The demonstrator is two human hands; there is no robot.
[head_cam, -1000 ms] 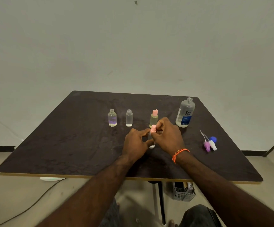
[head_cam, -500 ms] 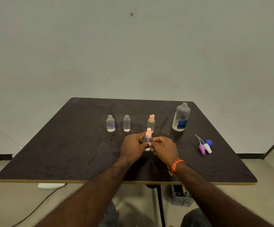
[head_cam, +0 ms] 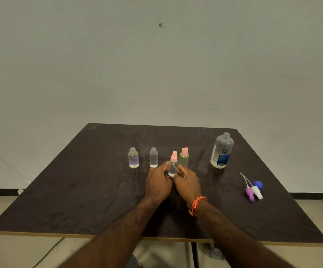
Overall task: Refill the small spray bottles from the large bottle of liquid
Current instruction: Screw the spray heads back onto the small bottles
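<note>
the left hand [head_cam: 157, 181] and the right hand [head_cam: 188, 183] meet around the lower body of a small clear spray bottle [head_cam: 173, 167], fingers curled against its sides from either flank, so that both hands hold it upright on the table [head_cam: 64, 200]; the two-sided hold appears meant to steady and seat the bottle in line with its neighbours. its pink spray head [head_cam: 174, 156] is fitted, which suggests this one has been filled and closed. just behind and to its right stands a greenish bottle with a pink cap [head_cam: 184, 158]. to the left, apart from each other, stand two open-necked small bottles, one clear [head_cam: 153, 158] and one with a purple tint [head_cam: 133, 158], probably left uncapped to receive liquid. the large bottle [head_cam: 222, 150], cap off, stands upright well to the right, within reach for pouring. near the right edge lie the loose spray heads [head_cam: 252, 191], purple, white and blue, dip tubes pointing away, likely set aside for refitting. an orange cord bracelet [head_cam: 197, 204] circles the right wrist. the table is dark, scuffed and pale-edged, set against a plain wall [head_cam: 156, 64] with a dark skirting line above a pale floor.
</note>
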